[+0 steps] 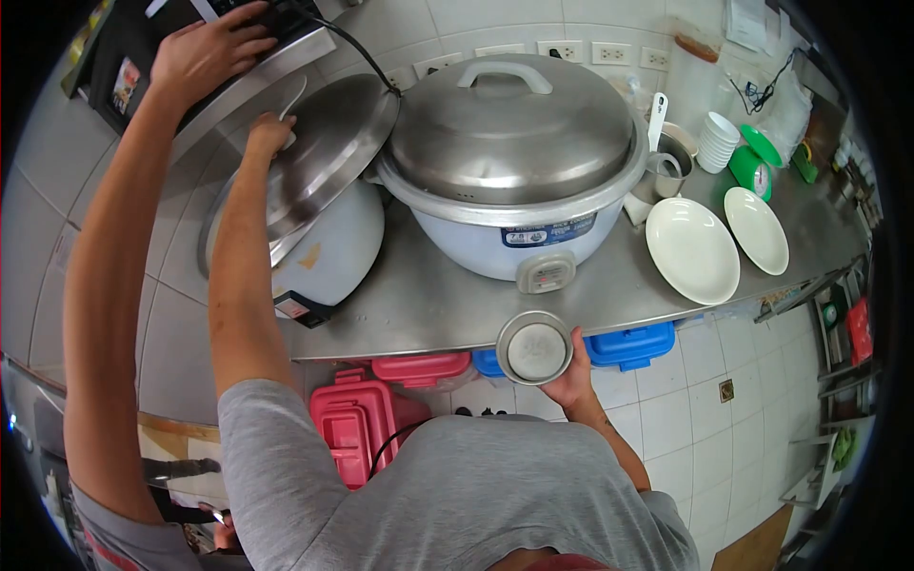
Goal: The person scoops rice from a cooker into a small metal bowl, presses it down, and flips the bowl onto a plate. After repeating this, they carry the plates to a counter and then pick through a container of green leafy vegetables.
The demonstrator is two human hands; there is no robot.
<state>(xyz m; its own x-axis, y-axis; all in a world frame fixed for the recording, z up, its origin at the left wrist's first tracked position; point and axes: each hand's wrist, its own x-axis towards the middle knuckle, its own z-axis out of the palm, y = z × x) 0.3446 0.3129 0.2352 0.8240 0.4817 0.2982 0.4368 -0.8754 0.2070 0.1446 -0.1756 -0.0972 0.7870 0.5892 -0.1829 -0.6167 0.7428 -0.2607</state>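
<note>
My left hand (270, 135) is closed around the pale handle of a metal lid (333, 143). The lid is tilted over the rice cooker (338, 243) on the left, and the cooker's inside is hidden. In front of my body, past the counter's edge, my right hand (573, 379) grips a small round metal bowl (536, 352) by its side. A larger rice cooker (457, 233) stands beside the first, its domed lid (514, 124) on top.
At the left, a co-worker's hand (211, 55) reaches to a dark appliance on a metal shelf (257, 81). Along the counter (428, 309) are oval plates (692, 249), stacked white bowls (717, 143) and a green scale (752, 171). Red bins (357, 423) and blue-lidded bins (630, 347) stand below.
</note>
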